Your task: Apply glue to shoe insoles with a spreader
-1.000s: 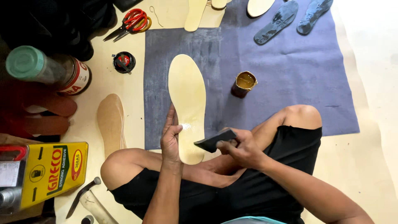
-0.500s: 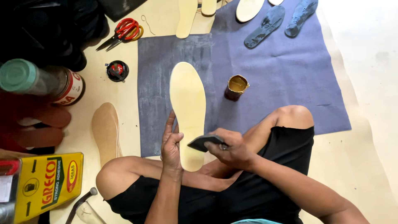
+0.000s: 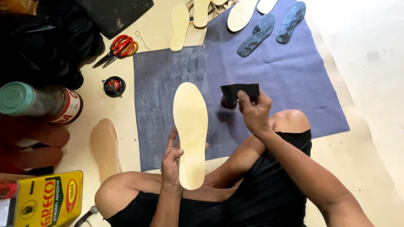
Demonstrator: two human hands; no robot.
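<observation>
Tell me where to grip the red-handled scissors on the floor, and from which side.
Best guess: grip the scissors at the red handle loops, coming from above on their right end. They lie flat, blades shut and pointing lower left toward the dark clutter, while the loops sit over bare cream floor, thicker and easier to pinch than the thin blades.

Bright even light, soft short shadows, sharp centre, near bottle (image 3: 25, 101) blurred (left edge), no glare

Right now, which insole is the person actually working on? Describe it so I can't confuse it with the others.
Start at the blue-grey sheet on the floor. At its near edge, over the person's lap, the left hand holds a pale cream insole. Unlike the other insoles, which lie flat on the floor and the sheet, it is the only one held in a hand.
</observation>
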